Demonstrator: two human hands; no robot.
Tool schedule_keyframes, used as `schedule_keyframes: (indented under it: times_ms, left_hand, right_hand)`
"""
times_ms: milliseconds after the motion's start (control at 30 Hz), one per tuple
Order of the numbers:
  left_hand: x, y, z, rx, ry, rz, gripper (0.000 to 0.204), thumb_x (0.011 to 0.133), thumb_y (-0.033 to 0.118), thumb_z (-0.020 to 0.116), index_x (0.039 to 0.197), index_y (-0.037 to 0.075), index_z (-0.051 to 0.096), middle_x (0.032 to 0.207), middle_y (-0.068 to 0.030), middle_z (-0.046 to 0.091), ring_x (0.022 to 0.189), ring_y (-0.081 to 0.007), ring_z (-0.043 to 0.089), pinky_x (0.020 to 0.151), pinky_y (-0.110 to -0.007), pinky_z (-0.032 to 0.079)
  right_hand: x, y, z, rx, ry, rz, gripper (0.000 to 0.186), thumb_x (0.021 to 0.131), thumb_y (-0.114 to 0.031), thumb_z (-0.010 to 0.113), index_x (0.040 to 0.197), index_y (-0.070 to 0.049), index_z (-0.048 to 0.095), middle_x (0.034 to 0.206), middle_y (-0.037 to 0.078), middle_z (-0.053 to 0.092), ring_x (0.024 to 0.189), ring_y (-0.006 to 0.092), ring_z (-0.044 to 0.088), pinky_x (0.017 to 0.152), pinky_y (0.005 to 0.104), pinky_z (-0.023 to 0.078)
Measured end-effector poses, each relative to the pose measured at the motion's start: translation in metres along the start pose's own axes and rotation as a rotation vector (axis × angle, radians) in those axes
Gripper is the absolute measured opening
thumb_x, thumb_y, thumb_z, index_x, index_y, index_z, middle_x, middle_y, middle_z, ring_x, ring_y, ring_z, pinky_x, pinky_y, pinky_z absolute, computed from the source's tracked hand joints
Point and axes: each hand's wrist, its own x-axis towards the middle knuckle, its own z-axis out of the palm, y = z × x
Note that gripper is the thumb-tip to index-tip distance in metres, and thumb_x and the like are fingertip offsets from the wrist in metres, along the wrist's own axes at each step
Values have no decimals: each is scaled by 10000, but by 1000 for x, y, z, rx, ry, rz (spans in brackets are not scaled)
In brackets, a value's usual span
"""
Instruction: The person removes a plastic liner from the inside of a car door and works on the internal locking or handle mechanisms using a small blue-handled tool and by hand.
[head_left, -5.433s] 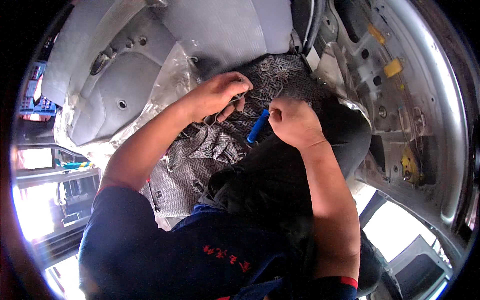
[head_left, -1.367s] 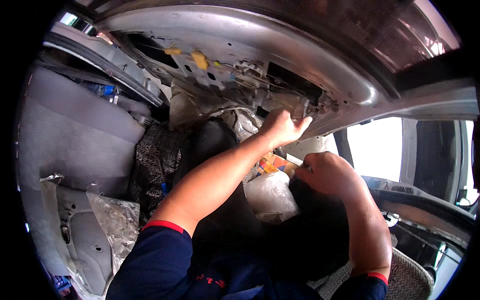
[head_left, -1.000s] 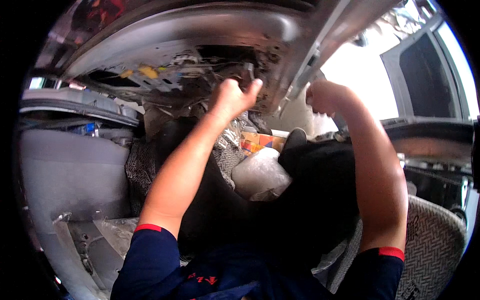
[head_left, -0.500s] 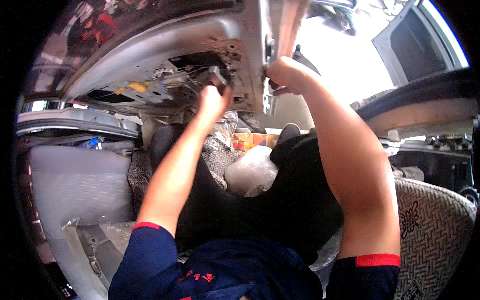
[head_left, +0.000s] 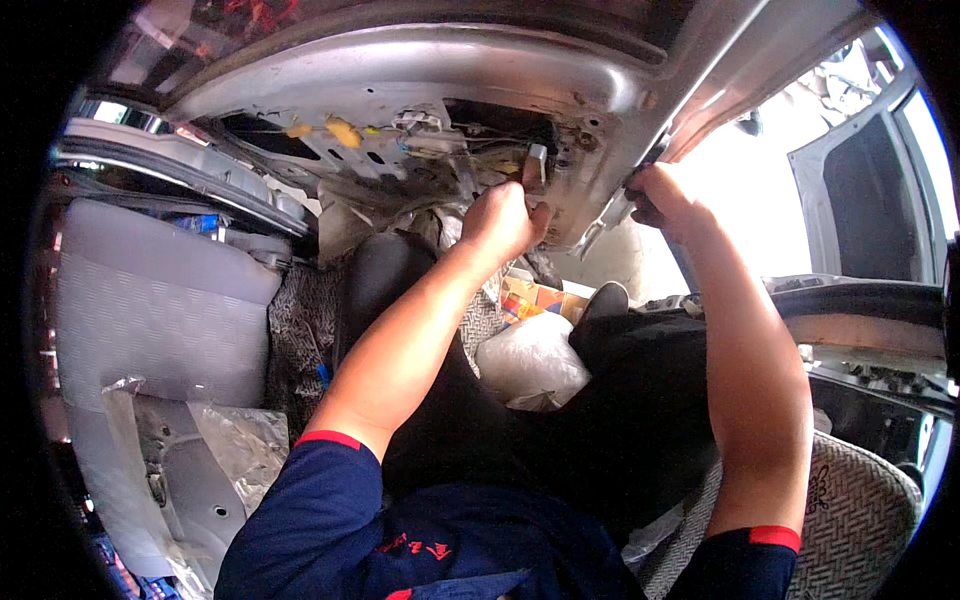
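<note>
My left hand (head_left: 503, 222) is closed in a fist round what looks like a hammer (head_left: 537, 160), its grey block-shaped head showing above my fingers. It is held in front of the bare inner metal of a vehicle door (head_left: 480, 75), near the rear end of that panel. With curled fingers my right hand (head_left: 660, 200) grips the door's edge, beside a dark part, perhaps the latch; the fingertips are partly hidden. Yellow connectors (head_left: 343, 132) and wiring sit in the openings of the door panel.
A grey seat (head_left: 165, 300) stands at the left with a plastic-wrapped panel (head_left: 195, 460) on it. Between my legs lies a white plastic bag (head_left: 532, 362), behind it a colourful carton (head_left: 540, 298). A patterned seat (head_left: 860, 490) is at the right; another open door (head_left: 875, 200) stands beyond.
The view has turned, so the door appears farther right and lower. My left hand keeps its grip on the hammer and now sits closer to my right hand, which stays on the door's edge.
</note>
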Motion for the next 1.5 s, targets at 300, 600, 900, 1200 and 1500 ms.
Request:
schedule_keyframes:
  times_ms: [300, 600, 900, 1200, 1500]
  left_hand:
    - [27, 31, -37, 88, -248, -184, 740, 883, 675, 480, 985, -5, 755, 1016, -260, 718, 1035, -386, 696, 951, -440, 528]
    - [31, 5, -18, -156, -99, -77, 584, 886, 596, 619, 895, 22, 731, 794, -237, 707, 803, -362, 719, 689, -425, 543]
    - [37, -17, 2, -323, -41, 68, 541, 917, 553, 605, 944, 20, 696, 842, -180, 715, 773, -310, 681, 722, -414, 527]
    - [32, -22, 2, -671, -212, -161, 555, 930, 547, 581, 809, 17, 693, 664, -83, 671, 537, -167, 591, 550, -350, 494]
    - [25, -7, -13, -771, -317, -262, 509, 962, 530, 596, 953, 29, 687, 812, -96, 736, 575, -118, 622, 516, -275, 518]
  right_hand:
    - [-5, -14, -5, -1441, -274, -278, 154, 928, -194, 614, 940, -49, 663, 788, 52, 637, 705, 147, 625, 597, 333, 572]
    - [-25, -4, 7, -746, -119, -157, 250, 864, -123, 562, 896, 97, 676, 689, 139, 653, 552, 239, 646, 475, 380, 552]
    - [-33, -11, 12, -828, -132, -186, 285, 897, -166, 555, 901, 97, 665, 692, 130, 654, 567, 226, 653, 507, 366, 563]
    - [-67, -29, 77, -759, -315, -188, 554, 957, -501, 588, 991, 42, 693, 713, 106, 675, 662, 190, 698, 608, 320, 585]
    - [-56, -13, 33, -1193, -453, 66, 362, 969, -262, 557, 1010, 69, 696, 833, 152, 718, 667, 218, 709, 612, 329, 610]
